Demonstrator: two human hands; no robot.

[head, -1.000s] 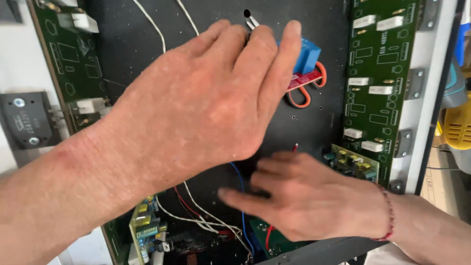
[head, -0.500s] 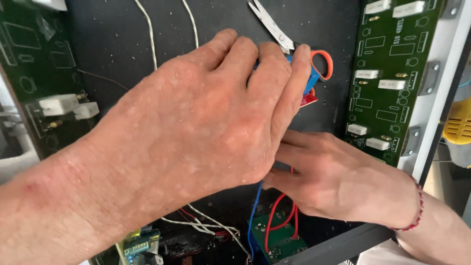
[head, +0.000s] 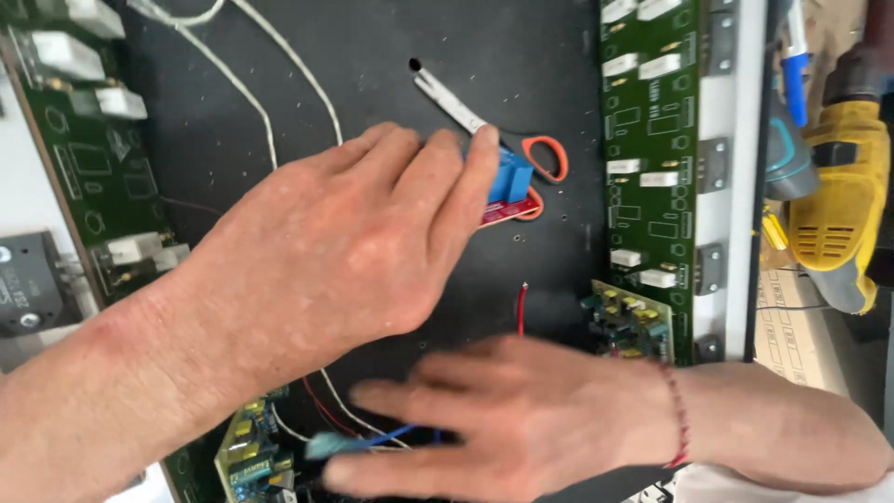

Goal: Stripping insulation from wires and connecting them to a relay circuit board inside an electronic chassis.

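Black panel (head: 391, 84) fills most of the view, and every place below is told from it. Along its left edge runs one long green circuit board (head: 88, 177) carrying white block components; along its right edge runs a second long green board (head: 643, 140) with about seven white blocks. Two smaller green boards with yellow and teal parts sit on the panel, one at its lower right (head: 629, 321) and one at its lower left (head: 251, 452). Two white wires (head: 270, 130) trail down from the panel's top.

Near the panel's upper middle lies one pair of scissors (head: 484, 126) with orange handles, blades closed and pointing up-left. Just below them sits one small red module with a blue block (head: 510, 186) on top, touching the lower scissor handle.

Left hand (head: 345, 242) reaches across the panel's centre, fingers (head: 470, 182) together and nearly straight, the tips resting against the blue block; whether they grip it I cannot tell. Right hand (head: 503, 424) lies low on the panel, blurred, fingers spread flat and pointing left over red, blue and white wires (head: 372, 433). One red wire end (head: 521, 307) stands just above it.

Beyond the panel's right edge rests one yellow power drill (head: 838, 205).
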